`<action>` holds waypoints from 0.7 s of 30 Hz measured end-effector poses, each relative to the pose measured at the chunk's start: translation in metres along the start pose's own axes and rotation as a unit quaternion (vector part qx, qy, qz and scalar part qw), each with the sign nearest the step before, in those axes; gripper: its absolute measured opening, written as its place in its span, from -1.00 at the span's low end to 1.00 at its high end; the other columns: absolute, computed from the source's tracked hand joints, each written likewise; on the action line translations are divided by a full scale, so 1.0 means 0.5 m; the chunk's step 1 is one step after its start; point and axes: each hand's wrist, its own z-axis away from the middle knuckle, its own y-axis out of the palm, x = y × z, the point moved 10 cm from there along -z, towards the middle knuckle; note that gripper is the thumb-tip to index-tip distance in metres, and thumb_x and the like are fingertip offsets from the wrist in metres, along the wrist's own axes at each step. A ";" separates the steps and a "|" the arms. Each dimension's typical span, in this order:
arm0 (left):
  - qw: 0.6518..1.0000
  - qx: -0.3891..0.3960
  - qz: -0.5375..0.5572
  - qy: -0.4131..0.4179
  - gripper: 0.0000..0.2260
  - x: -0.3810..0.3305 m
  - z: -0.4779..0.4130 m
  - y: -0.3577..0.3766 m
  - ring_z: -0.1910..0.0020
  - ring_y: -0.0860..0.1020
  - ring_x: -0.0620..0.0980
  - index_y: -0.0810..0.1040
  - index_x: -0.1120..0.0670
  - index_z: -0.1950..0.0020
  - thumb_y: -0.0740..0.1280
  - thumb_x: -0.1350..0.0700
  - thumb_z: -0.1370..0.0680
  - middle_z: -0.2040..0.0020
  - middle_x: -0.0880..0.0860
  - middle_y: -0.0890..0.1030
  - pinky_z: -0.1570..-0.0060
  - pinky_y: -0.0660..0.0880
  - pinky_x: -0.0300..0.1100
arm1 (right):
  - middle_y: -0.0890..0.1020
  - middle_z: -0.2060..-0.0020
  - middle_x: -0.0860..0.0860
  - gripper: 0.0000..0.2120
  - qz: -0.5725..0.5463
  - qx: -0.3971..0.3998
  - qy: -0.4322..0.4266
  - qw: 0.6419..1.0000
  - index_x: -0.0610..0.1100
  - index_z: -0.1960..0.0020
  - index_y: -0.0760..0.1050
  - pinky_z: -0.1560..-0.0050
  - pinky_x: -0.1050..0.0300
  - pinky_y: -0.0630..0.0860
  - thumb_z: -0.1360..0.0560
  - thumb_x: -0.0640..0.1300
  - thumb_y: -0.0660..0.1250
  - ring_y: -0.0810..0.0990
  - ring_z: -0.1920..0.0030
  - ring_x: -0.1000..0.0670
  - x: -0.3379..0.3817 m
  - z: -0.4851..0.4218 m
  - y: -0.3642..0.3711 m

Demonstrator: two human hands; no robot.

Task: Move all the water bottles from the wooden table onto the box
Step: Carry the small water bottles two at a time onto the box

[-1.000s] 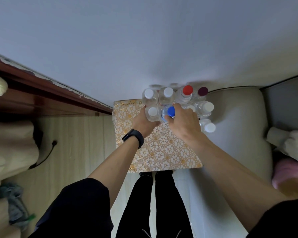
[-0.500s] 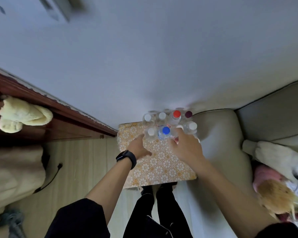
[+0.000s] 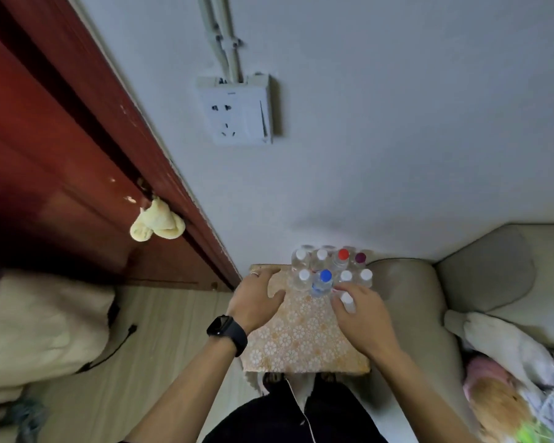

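Observation:
Several clear water bottles stand in a tight cluster at the far edge of the box, which is covered in an orange floral pattern. Most have white caps; one has a blue cap, one a red cap, one a purple cap. My left hand, with a black watch on the wrist, hovers open over the box's far left part, just left of the bottles. My right hand lies at the cluster's near right side, fingers beside a white-capped bottle. Whether it grips that bottle is unclear.
A red-brown wooden door with a yellow cloth on its handle is at left. A wall socket is above. A beige sofa with clothes flanks the box on the right. A cable runs on the wooden floor.
The view has tilted upward, so the socket and door now show. My left hand has left the white-capped bottle and moved left. My right hand has drawn back from the blue-capped bottle.

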 end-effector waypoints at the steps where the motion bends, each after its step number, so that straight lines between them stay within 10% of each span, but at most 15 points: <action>1: 1.000 -0.016 0.006 -0.009 -0.51 0.005 0.011 -0.017 -0.35 0.47 -0.01 0.35 -0.06 -0.50 0.30 -0.07 -0.58 -0.40 0.00 0.49 -0.32 0.44 -0.09 | 0.59 -0.25 0.08 -0.73 -0.005 0.009 -0.017 1.000 0.01 -0.27 0.57 -0.25 0.09 0.41 -0.61 0.01 0.28 0.51 -0.24 0.02 0.022 -0.005 0.001; 12: 0.933 -0.251 0.038 -0.255 -0.54 0.189 0.331 -0.135 -0.39 0.42 0.08 0.36 -0.05 -0.50 0.28 -0.05 -0.60 -0.40 0.04 0.48 -0.34 0.38 -0.07 | 0.62 -0.20 0.05 -0.76 0.030 0.125 -0.375 0.918 -0.02 -0.20 0.64 -0.24 0.09 0.44 -0.55 -0.03 0.38 0.49 -0.28 -0.07 0.347 -0.015 0.119; 21: 0.707 -0.490 0.050 -0.508 -0.53 0.279 1.055 -0.106 -0.38 0.43 0.04 0.43 -0.05 -0.47 0.36 -0.04 -0.56 -0.39 0.00 0.50 -0.38 0.33 -0.12 | 0.62 -0.23 0.02 -0.70 -0.002 0.293 -0.656 0.695 0.00 -0.22 0.63 -0.37 0.08 0.38 -0.53 0.06 0.35 0.49 -0.30 -0.05 0.682 0.498 0.311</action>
